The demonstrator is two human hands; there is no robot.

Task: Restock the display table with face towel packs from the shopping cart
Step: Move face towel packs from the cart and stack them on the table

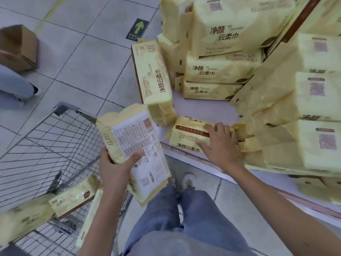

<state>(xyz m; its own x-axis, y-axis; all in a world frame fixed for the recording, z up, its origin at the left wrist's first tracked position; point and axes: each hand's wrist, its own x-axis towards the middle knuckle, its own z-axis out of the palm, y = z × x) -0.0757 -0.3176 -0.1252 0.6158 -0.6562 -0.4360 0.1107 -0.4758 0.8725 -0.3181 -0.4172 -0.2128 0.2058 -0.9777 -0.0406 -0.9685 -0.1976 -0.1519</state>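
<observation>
Restock mid-step: one pack held, one being set on table.

I see left hand (118, 163) clamped round a pack (132, 145) at centre; right hand (219, 143) spread flat on a pack (190, 134) at the table (203, 106) edge. Risk: it overhangs, could slide off. Leaning pack (153, 78) may topple. Free room only mid-table; cart (46, 145) lower left holds more.

Left hand (118, 164) gripping at seven o'clock, thumb lying across the front, fingers curling behind, bare forearm running down toward six. Right hand (219, 143) pressing flat, palm down, at four o'clock, fingers spreading toward ten, bare arm stretching back to five.
</observation>
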